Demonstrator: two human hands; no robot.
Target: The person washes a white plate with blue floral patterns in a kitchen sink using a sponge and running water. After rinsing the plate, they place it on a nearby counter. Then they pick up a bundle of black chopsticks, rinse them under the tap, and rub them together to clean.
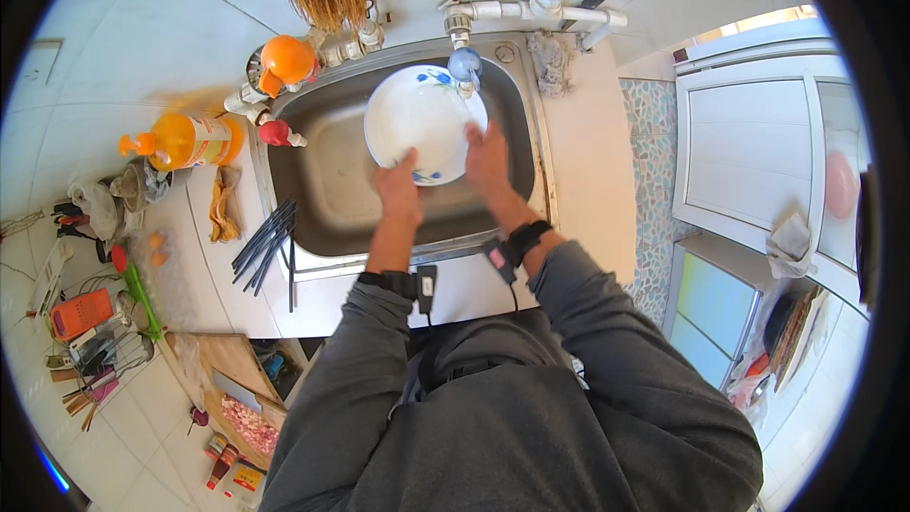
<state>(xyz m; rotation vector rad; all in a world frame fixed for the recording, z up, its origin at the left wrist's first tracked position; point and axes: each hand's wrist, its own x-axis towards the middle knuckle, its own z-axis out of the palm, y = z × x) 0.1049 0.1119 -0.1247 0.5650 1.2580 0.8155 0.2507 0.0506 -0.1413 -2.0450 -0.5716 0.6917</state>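
A white plate with blue flowers (419, 121) is held over the stainless steel sink (334, 178), beneath a tap with a blue-grey handle (466, 65). My left hand (399, 188) grips its near left edge, thumb on the upper face and fingers hidden below. At the plate's right edge is my right hand (488, 160), slightly blurred; it touches or almost touches the rim, and I cannot tell whether it grips. A tap with a red handle (275, 133) reaches over the sink's left rim. Whether water runs is not clear.
Dark chopsticks (264, 247) lie across the sink's near left corner. Left of it are a banana peel (224, 205) and a yellow soap bottle (192, 141). A cleaver (237, 390) and chopped meat (249, 425) lie on a board. A grey rag (552, 62) sits at the right rim.
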